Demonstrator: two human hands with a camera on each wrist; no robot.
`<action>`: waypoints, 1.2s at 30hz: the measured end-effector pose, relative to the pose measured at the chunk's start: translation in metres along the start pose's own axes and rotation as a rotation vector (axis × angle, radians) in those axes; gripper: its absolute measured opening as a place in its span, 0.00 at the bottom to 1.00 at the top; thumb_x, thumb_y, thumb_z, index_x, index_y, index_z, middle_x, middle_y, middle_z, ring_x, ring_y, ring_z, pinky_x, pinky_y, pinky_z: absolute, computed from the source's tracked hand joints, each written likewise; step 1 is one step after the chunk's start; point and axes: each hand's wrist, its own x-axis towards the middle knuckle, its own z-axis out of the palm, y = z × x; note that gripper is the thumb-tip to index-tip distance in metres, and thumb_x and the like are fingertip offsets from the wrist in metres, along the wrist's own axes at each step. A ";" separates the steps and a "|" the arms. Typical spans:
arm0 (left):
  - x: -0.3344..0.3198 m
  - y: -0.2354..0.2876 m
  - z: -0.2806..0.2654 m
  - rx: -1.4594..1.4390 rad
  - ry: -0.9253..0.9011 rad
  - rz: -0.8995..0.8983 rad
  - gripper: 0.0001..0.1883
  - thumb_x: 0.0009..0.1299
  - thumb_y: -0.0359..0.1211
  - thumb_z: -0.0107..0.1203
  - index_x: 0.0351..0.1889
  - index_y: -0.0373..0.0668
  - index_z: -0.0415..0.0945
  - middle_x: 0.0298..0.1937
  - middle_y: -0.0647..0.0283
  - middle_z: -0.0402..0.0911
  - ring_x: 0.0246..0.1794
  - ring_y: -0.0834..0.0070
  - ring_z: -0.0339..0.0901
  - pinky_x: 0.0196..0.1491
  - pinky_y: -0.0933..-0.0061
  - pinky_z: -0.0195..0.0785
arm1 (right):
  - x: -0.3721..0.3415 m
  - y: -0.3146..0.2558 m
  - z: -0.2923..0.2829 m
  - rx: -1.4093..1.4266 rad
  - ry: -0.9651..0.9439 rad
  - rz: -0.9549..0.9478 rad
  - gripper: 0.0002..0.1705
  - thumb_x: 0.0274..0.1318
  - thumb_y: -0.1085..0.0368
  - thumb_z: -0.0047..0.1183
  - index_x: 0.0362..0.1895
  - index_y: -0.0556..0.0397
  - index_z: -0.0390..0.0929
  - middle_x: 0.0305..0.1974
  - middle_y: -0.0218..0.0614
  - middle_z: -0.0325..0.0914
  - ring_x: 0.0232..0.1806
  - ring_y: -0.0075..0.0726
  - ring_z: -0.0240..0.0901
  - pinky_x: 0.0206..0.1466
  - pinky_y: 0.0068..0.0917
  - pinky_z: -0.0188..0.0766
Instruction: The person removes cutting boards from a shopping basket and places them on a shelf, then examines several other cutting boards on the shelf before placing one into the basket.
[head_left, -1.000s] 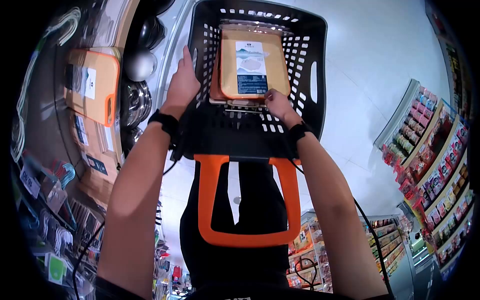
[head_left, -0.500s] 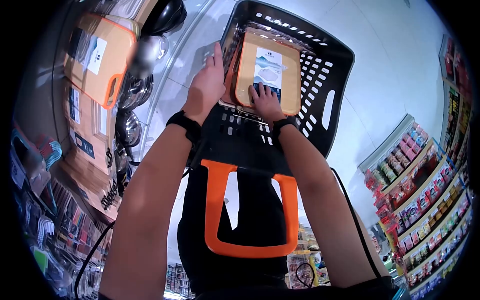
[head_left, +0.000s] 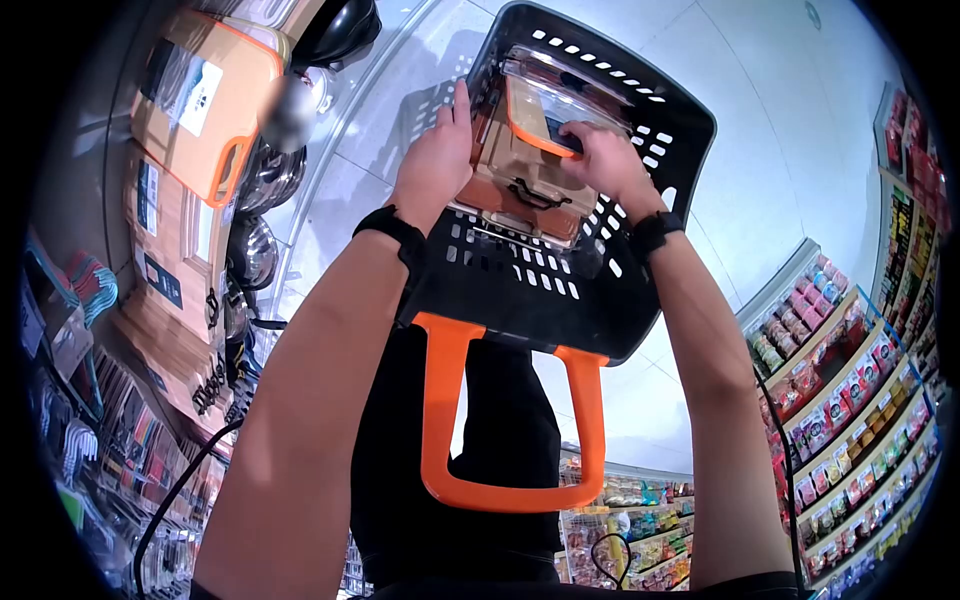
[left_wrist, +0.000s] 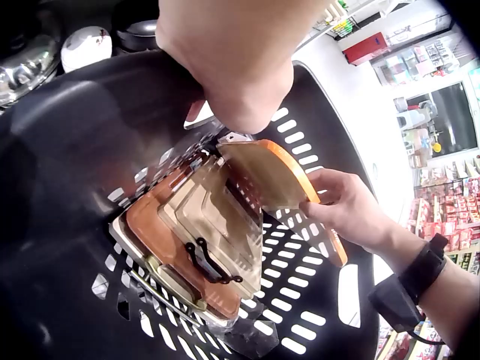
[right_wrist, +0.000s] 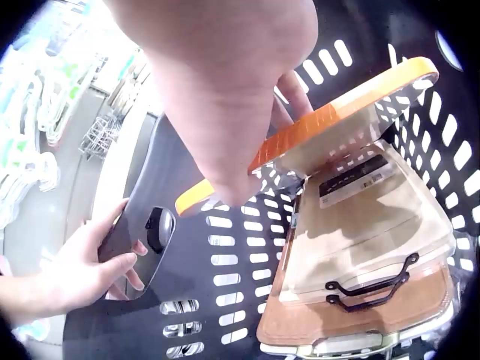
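Board with an orange rim (head_left: 533, 112) tilted up in our right hand (head_left: 612, 165), while our left hand (head_left: 435, 165) grips the basket (head_left: 520, 292).

We pinch the rim in a narrow hold, the right thumb and fingers closed down to the board's thickness; its near edge is raised and its tan underside faces the stack beneath. Our left fingers curl through the slot in the basket wall, that hand left of the boards. Just below our right hand lie tan boards (head_left: 512, 160), with black handles (head_left: 540, 197) side by side at their near edge and a dark label (right_wrist: 356, 182) on the top one. Under them a brown board (right_wrist: 281, 324) sticks out. Toward us from both hands hangs the basket's orange handle (head_left: 510, 495).
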 end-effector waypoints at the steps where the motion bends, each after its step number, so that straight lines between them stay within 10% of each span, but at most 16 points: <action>1: 0.000 0.000 0.002 -0.001 0.027 0.013 0.45 0.56 0.20 0.55 0.71 0.30 0.42 0.50 0.40 0.73 0.37 0.52 0.81 0.39 0.62 0.78 | -0.002 -0.002 0.003 -0.014 0.014 0.006 0.27 0.45 0.57 0.59 0.53 0.47 0.74 0.46 0.43 0.78 0.47 0.50 0.76 0.52 0.41 0.72; 8: 0.006 0.007 0.008 0.003 0.058 0.035 0.44 0.58 0.23 0.55 0.71 0.31 0.43 0.49 0.41 0.73 0.38 0.52 0.80 0.40 0.61 0.78 | -0.006 0.022 0.095 -0.185 0.135 -0.100 0.38 0.41 0.56 0.63 0.60 0.47 0.66 0.58 0.40 0.69 0.59 0.48 0.66 0.59 0.41 0.67; 16: 0.006 0.013 0.004 -0.014 0.010 -0.009 0.44 0.60 0.25 0.55 0.72 0.34 0.41 0.53 0.42 0.71 0.43 0.49 0.79 0.44 0.58 0.76 | -0.024 0.009 0.156 -0.081 -0.044 0.299 0.42 0.43 0.60 0.63 0.65 0.46 0.61 0.65 0.43 0.61 0.66 0.52 0.57 0.64 0.42 0.64; 20: 0.006 0.012 0.001 -0.007 -0.017 -0.029 0.43 0.61 0.25 0.54 0.73 0.36 0.41 0.55 0.41 0.69 0.45 0.47 0.77 0.46 0.56 0.74 | -0.034 0.020 0.174 0.263 0.213 0.283 0.18 0.47 0.61 0.59 0.44 0.54 0.76 0.50 0.45 0.75 0.52 0.47 0.72 0.52 0.43 0.71; 24: 0.004 0.018 -0.004 -0.005 -0.052 -0.055 0.43 0.61 0.25 0.54 0.73 0.36 0.40 0.56 0.40 0.69 0.46 0.46 0.77 0.46 0.56 0.74 | -0.037 0.032 0.192 1.353 0.029 0.713 0.10 0.59 0.63 0.48 0.38 0.58 0.73 0.32 0.40 0.78 0.29 0.33 0.75 0.34 0.29 0.75; 31: 0.003 0.015 -0.001 -0.018 -0.013 -0.048 0.42 0.61 0.22 0.47 0.73 0.38 0.39 0.55 0.40 0.69 0.44 0.45 0.77 0.46 0.55 0.73 | -0.026 0.024 0.208 1.884 0.297 1.161 0.17 0.60 0.53 0.43 0.32 0.54 0.71 0.30 0.43 0.77 0.33 0.47 0.76 0.41 0.45 0.77; 36: 0.005 0.015 0.000 0.005 -0.024 -0.038 0.41 0.62 0.25 0.51 0.72 0.35 0.41 0.56 0.41 0.69 0.44 0.47 0.78 0.46 0.56 0.74 | -0.014 0.014 0.226 2.225 0.587 1.250 0.16 0.61 0.55 0.47 0.44 0.54 0.69 0.45 0.44 0.74 0.50 0.48 0.72 0.57 0.51 0.69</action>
